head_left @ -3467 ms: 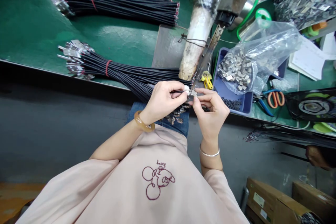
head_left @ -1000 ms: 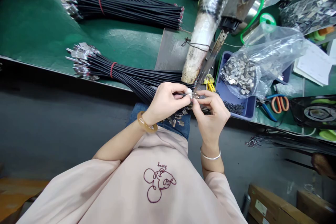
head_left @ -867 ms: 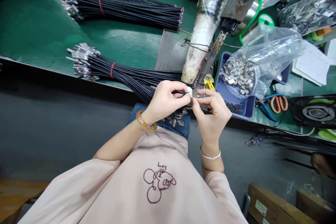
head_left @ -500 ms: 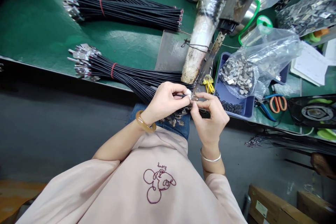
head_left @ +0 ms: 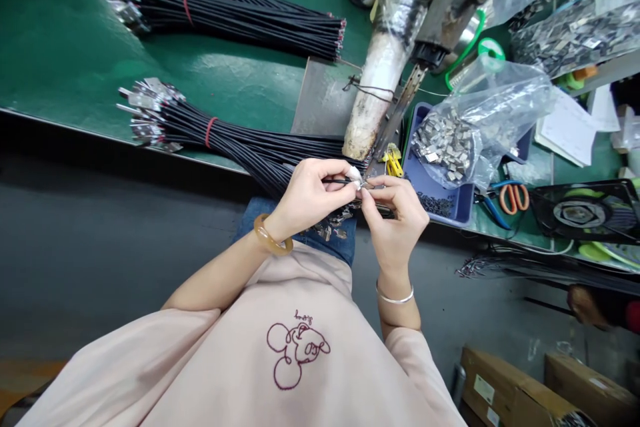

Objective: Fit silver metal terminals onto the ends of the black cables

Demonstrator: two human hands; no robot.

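My left hand (head_left: 315, 192) pinches a thin black cable (head_left: 336, 181) close to its end, with a white covering on one fingertip. Thumb and fingers of my right hand (head_left: 397, 213) close on a small metal connector piece (head_left: 365, 183) at that cable end, and the fingertips of both hands nearly meet. Most of the piece is hidden by the fingers. Just beyond them is the tip of a soldering iron (head_left: 385, 137) in a stand. A bundle of black cables (head_left: 240, 140) with metal plugs runs behind my left hand.
A blue tray (head_left: 463, 207) on the right holds a clear bag of metal shells (head_left: 445, 147) and small black parts. Orange-handled pliers (head_left: 514, 199) and a small fan (head_left: 580, 212) lie further right. More tied cables (head_left: 240, 20) are at the back left; a wrapped tube (head_left: 370, 90) slants down near my hands.
The view has shifted slightly. My right fingers have closed in on the connector piece, which shows less than before. Both hands stay together at the cable end.
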